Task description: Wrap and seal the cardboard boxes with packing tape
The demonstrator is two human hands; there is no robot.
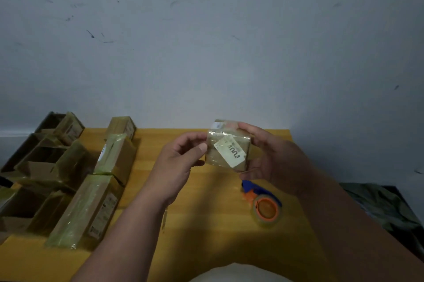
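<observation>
Fingers (246, 127) of right hand (273, 160) curled round small tape-wrapped cardboard box (227, 144), held in the air above the far edge of the yellow desk (206, 224). White label (230, 152) on its near face. Left hand (181, 160) at the box's left side, thumb tip touching the film, other fingers loosely bent. Tape dispenser (263, 203), blue with orange hub and clear roll, lying near the right edge. Wrapped boxes (114, 155) lined along the left edge, open cartons (34, 167) beyond them.
</observation>
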